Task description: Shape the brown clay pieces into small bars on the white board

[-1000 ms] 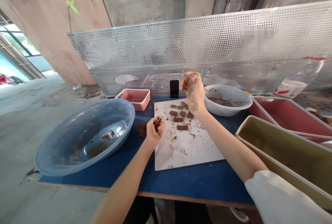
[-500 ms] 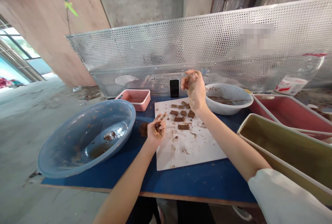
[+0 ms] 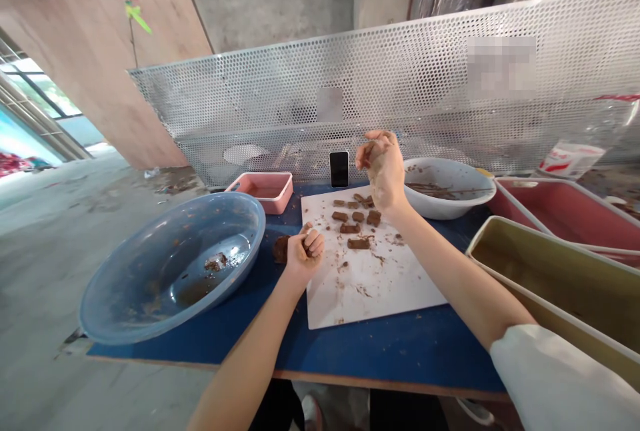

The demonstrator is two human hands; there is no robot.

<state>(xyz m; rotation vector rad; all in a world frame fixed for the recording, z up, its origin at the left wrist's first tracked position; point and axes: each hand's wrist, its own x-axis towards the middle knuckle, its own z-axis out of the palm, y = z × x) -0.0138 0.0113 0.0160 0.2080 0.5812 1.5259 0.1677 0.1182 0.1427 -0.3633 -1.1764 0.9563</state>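
Note:
My left hand is closed, its fingers curled round a small piece of brown clay, little of which shows. It hovers by the left edge of a white board. Just beyond its wrist a larger lump of brown clay rests on the blue table. My right hand, smeared with mud, is raised above the far part of the board. Its fingers are loosely bent and apart, with nothing visible in them. Several short clay pieces lie on the board among crumbs and smears.
A big blue basin with muddy water stands on the left. A small pink basket and an upright phone are at the back. To the right are a white basin, a red bin and an olive trough. A perforated metal screen runs behind.
My left hand's fingers have curled in over the piece of clay that lay in its palm. My right hand stays raised with its fingers bent. The view has shifted slightly.

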